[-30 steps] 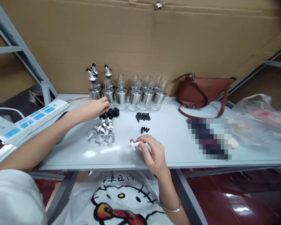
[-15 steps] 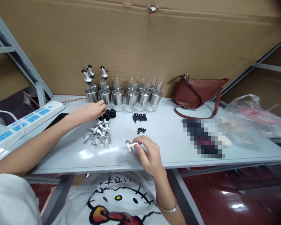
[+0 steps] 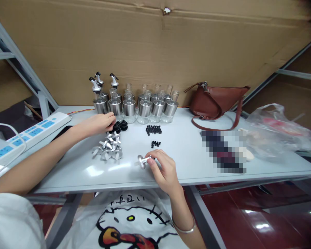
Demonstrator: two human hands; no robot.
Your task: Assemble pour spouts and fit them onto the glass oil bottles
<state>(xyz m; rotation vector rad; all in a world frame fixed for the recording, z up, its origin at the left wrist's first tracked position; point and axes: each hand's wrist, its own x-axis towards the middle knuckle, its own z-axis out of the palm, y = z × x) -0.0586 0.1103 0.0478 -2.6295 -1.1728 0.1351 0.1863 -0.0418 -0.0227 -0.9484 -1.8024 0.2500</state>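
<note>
Between the thumb and fingers of my right hand [image 3: 166,170] is a silver pourer spout [image 3: 142,161], held over the front of the table. My left hand [image 3: 105,123] reaches to the black rubber stoppers [image 3: 123,125], its fingers bent together at their left side; whatever its fingertips hold is hidden. Just in front of the stoppers lies a pile of silver spouts [image 3: 107,154]. Small black levers [image 3: 153,129] lie in a row at the middle, with small black caps [image 3: 156,144] in front of them.
Glass bottles with steel sleeves [image 3: 145,110] stand in rows at the back; some at the left carry pourers [image 3: 95,84]. A power strip [image 3: 31,136] is at the left. To the right are a brown bag [image 3: 217,100], a pixelated item and a plastic bag [image 3: 282,133].
The view has shifted very slightly. Both hands stay in nearly the same places, and the right one still holds the silver spout.
</note>
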